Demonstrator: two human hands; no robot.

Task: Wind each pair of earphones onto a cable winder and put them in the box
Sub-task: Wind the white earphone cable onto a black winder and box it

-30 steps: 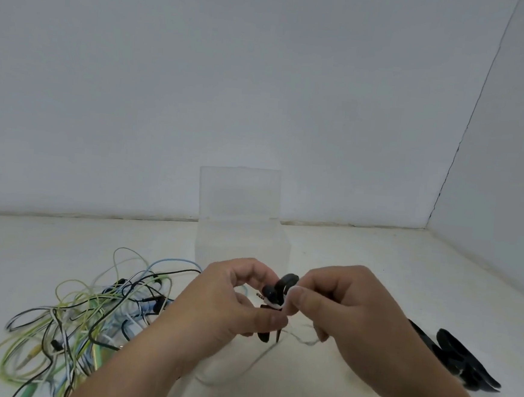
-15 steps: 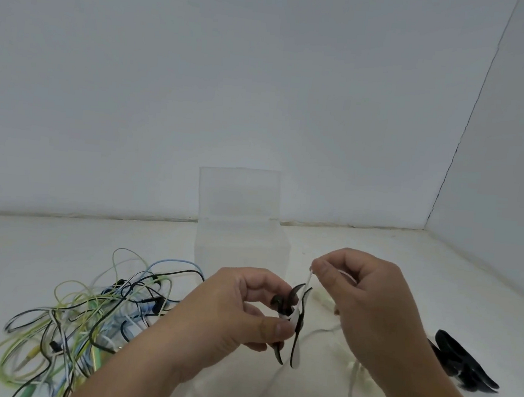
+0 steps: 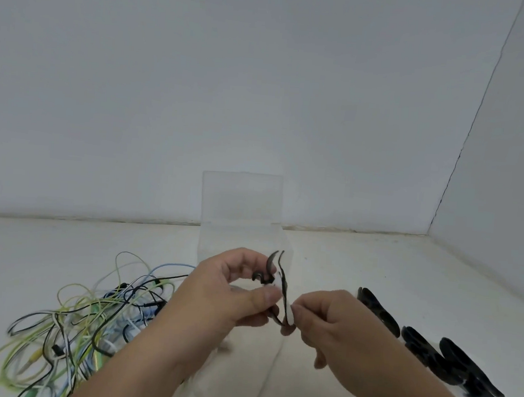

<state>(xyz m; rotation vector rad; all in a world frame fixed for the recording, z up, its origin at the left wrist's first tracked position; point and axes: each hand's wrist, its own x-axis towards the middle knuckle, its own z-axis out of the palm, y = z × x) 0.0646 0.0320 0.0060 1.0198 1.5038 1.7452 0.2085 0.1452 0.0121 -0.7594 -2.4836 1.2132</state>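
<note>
Upright, cable winder (image 3: 282,286) in left grip (image 3: 224,298); right grip (image 3: 338,326) pinches cable (image 3: 289,314).

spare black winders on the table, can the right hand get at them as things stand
Probably yes: the spare black winders lie on the table beside the right hand, nothing between. But that hand pinches the white cable and must let go first.

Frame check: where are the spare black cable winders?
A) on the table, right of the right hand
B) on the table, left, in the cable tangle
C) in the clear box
A: the spare winders lie on the table right of the right hand, which pinches the white cable; the left hand grips the winder in use, the tangle lies left, and none shows in the box.
</note>
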